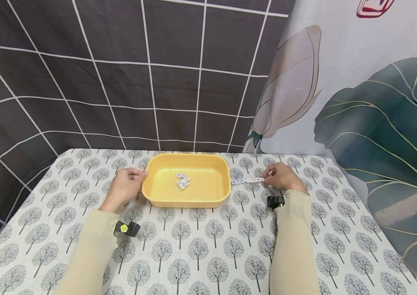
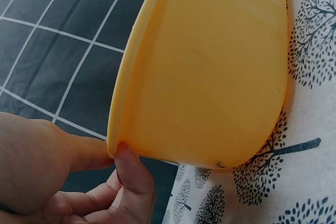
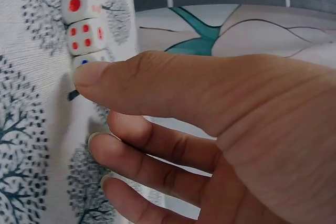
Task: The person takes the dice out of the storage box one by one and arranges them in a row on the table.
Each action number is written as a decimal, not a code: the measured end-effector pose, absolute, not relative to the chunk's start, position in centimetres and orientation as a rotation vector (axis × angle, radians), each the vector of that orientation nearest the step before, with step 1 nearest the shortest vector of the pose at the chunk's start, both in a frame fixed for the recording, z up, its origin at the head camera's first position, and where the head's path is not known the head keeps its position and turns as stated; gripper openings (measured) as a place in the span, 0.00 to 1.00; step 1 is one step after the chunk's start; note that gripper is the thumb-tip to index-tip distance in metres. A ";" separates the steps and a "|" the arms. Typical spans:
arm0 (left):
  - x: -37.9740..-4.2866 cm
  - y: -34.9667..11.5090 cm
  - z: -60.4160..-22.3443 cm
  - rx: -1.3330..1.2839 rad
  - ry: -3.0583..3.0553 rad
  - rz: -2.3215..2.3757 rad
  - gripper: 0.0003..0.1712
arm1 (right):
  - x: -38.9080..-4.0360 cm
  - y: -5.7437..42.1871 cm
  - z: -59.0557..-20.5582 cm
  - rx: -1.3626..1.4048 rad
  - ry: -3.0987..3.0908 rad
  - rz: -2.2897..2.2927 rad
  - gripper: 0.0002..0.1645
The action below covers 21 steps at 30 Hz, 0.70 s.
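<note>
Taking the yellow basin (image 1: 186, 204) as the centre of the dial, with twelve at its far side. Reaching in nearest from seven o'clock with the left sleeve (image 1: 86, 246) and from five with the right sleeve (image 1: 295, 246), over a tree-print cloth (image 1: 178, 250). Wearing wrist cameras (image 1: 131, 229) at both cuffs, presumably angled to look along the fingers.

Farther in, at nine o'clock, pinching the basin's rim with the left hand (image 1: 125, 184), thumb against forefinger at the lip, other fingers loosely curled below; probably held there to keep the basin from sliding, without crossing over its mouth. At three o'clock, bringing the right hand (image 1: 282, 176) to the outer end of a row of dice (image 1: 247, 180), thumb tip laid on the end die (image 3: 80, 64), apparently pinching it against a forefinger mostly hidden behind; remaining fingers curled and apart. Judging by the straight line, gripped at the end so as not to disturb the others. Running in from there toward the rim; impossible to tell whether touching it.

Inside the basin, slightly toward ten o'clock, lying in a loose cluster: more white dice (image 1: 181, 185), too small to count, kept from scattering by the walls. Beyond, hanging at twelve, a dark grid curtain (image 1: 175, 86); at two, a floral curtain (image 1: 359, 123), likely serving as backdrops.
</note>
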State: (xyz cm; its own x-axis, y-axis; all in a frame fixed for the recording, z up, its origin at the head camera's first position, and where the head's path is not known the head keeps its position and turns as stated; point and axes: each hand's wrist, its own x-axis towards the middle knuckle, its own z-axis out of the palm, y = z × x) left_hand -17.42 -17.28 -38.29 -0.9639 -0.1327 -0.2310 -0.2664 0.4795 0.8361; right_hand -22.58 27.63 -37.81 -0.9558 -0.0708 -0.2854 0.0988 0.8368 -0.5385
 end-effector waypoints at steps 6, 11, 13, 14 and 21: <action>-17.4 -17.2 -38.2 -0.351 2.585 1.494 0.20 | -22.5 27.5 -37.0 -0.034 2.783 -0.826 0.11; -17.4 -17.2 -38.2 -0.351 2.586 1.492 0.19 | -22.4 27.2 -36.2 -0.104 2.811 -0.869 0.11; -17.4 -17.2 -38.1 -0.352 2.590 1.486 0.20 | -22.3 26.9 -35.8 -0.123 2.826 -0.864 0.12; -17.4 -17.2 -38.1 -0.353 2.592 1.482 0.20 | -22.3 26.7 -35.6 -0.129 2.827 -0.869 0.12; -17.4 -17.2 -38.1 -0.366 2.594 1.468 0.20 | -22.2 25.0 -34.6 -0.166 2.821 -0.901 0.15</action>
